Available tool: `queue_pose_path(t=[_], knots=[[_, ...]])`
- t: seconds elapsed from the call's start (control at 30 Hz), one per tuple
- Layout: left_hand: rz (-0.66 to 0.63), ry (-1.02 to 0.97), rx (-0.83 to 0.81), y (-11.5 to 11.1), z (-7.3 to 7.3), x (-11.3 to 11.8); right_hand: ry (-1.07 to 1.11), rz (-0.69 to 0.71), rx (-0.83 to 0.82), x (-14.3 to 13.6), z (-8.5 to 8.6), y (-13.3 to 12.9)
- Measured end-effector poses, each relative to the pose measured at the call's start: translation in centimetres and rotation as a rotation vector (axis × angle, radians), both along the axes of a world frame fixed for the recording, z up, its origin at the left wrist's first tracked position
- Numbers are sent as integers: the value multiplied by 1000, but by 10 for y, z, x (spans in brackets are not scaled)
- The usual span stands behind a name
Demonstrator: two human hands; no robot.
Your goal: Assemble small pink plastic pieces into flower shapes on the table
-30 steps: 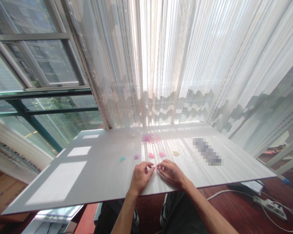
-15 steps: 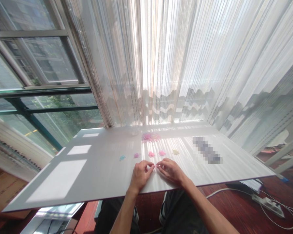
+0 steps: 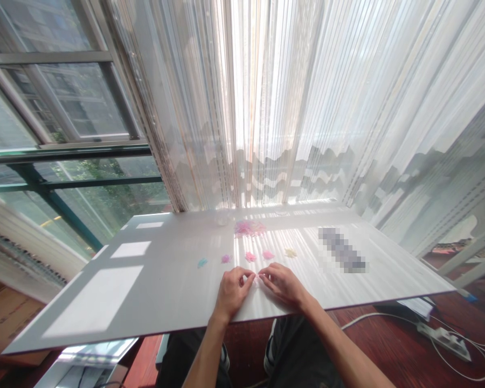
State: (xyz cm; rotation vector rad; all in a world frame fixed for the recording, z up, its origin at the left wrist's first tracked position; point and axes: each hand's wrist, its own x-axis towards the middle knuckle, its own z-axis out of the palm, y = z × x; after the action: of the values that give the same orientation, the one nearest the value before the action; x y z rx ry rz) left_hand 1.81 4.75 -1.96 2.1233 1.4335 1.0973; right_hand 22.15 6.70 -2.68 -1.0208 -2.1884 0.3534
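My left hand [image 3: 233, 291] and my right hand [image 3: 283, 283] meet fingertip to fingertip above the near part of the white table [image 3: 173, 291]. Thumb and forefinger are pinched together on each. Something tiny and pinkish shows between the fingertips, too small to name. Just beyond the hands, small heaps of tiny pieces lie in a row: a light blue heap [image 3: 202, 262], a purple heap [image 3: 226, 258], a red-pink heap [image 3: 250, 256], a pink heap [image 3: 268, 254] and a pale yellow heap [image 3: 290, 252]. Behind them spreads a larger mixed pile [image 3: 249, 228], mostly pink.
A clear container [image 3: 222, 218] stands near the table's far edge. To the right lies a pixelated dark object [image 3: 341, 249]. A sheer curtain [image 3: 275, 108] hangs behind the table. On the floor at right are a power strip [image 3: 444, 340] and white cables.
Both hands keep almost the same place and pinch, with only slight finger movement. The heaps on the table look unchanged.
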Motion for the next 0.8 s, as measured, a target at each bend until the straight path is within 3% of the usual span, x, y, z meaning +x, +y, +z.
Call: queue_pose_path(t=[0.47,0.57,0.8], knots=[[18,-38,47,1,1,1,37,-27,-21,0,-4,3],[50,-74,72,5,10,-2,35,-31,-23,-1,-4,2],[109,65,71,36,35,-8,38,-50,-11,-1,-3,2]])
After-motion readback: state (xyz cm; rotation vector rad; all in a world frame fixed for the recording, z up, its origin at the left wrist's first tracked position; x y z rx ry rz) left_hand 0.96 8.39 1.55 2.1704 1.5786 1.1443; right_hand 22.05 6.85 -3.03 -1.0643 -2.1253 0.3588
